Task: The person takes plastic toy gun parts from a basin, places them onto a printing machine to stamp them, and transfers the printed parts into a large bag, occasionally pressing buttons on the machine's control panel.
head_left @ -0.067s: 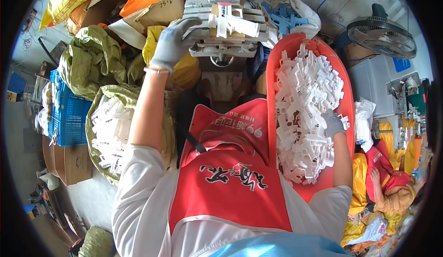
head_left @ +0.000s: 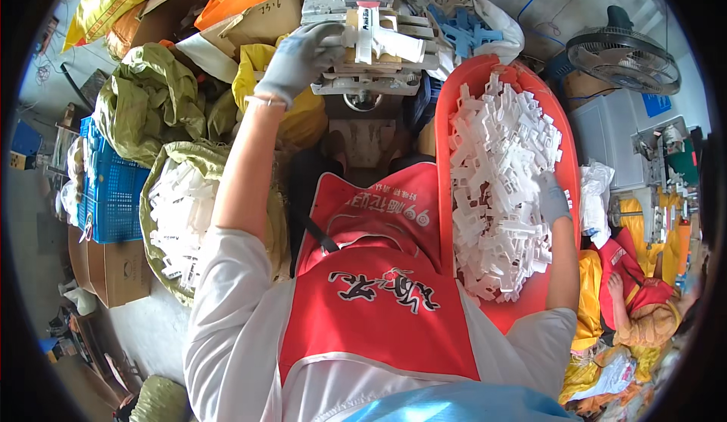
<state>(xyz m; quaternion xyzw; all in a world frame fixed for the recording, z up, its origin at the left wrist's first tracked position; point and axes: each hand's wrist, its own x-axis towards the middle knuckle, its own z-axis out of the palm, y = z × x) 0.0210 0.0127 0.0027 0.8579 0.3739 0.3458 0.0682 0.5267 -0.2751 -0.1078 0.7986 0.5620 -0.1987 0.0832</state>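
Our left hand (head_left: 307, 54) is at the left end of the white pistol-shaped piece (head_left: 369, 34), which lies on the machine (head_left: 366, 82) with its black marking facing up. Those fingers are bent toward the piece; we cannot tell whether they have closed on it. Our right hand (head_left: 553, 197) reaches into the heap of white pieces (head_left: 496, 172) in the red tub (head_left: 445, 119), its fingers partly hidden, so we cannot tell if they grip anything.

To handle this well, we should take the marked piece by its edge, off the black face, and lift it straight before drawing it aside. In the heap, we do best to free just 1 piece, since the shapes look likely to hook together.

For room, our right forearm runs near the tub's right rim, so up and inward seems the freer way out. On the left, the open sack (head_left: 157, 183) sits just beside our forearm, and the yellow bag (head_left: 303, 119) bulges below our wrist, so a slightly raised path looks safest.
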